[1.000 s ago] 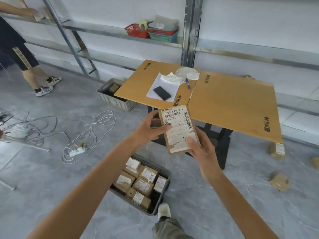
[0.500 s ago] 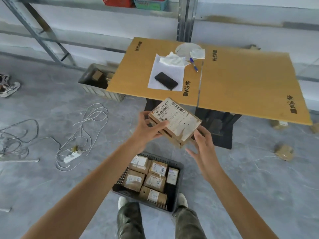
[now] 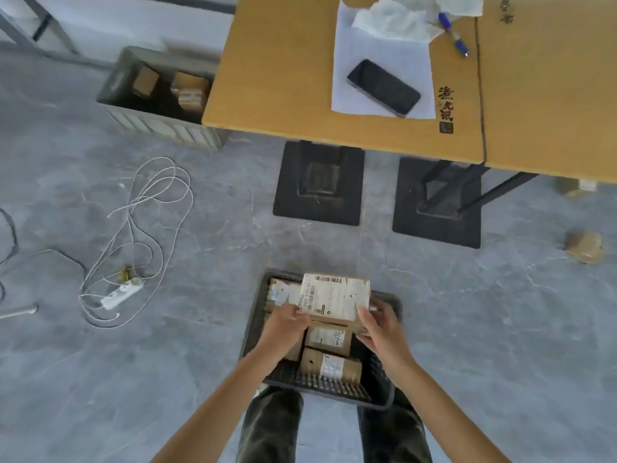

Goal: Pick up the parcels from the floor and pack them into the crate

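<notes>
Two hands (image 3: 287, 324) (image 3: 380, 333), one held parcel (image 3: 335, 297), two crates (image 3: 334, 390) (image 3: 160, 127)

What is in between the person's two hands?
A cardboard parcel with a white label, gripped by the left hand and right hand above the black crate; the head view shows it.

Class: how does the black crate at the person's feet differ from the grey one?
The black mesh plastic crate is nearly full of brown parcels; the grey slatted crate holds few. The black crate stands in the open; the wooden table partly hides the grey crate. Both rest on the floor.
</notes>
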`<act>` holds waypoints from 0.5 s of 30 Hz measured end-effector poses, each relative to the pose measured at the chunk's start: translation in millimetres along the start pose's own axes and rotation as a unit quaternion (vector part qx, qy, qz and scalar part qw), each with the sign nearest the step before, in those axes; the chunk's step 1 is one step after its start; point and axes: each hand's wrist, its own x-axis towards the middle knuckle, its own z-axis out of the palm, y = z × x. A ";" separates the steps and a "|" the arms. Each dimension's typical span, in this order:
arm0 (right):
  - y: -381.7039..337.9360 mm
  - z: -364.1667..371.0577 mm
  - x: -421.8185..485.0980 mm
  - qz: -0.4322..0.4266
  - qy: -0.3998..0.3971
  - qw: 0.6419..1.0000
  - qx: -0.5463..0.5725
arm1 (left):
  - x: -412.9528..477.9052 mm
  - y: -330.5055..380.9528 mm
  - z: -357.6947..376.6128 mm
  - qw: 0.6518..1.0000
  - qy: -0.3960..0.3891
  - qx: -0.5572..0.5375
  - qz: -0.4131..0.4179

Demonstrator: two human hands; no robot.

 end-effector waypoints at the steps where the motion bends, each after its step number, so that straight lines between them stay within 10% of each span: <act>1: 22.8 10.1 18.6 0.025 0.001 1.000 -0.007 | 22.7 -28.0 5.9 0.999 -0.008 -0.013 -0.032; 15: 307.9 133.6 307.7 0.190 0.038 0.973 -0.124 | 303.5 -269.8 40.8 0.903 0.089 -0.355 -0.224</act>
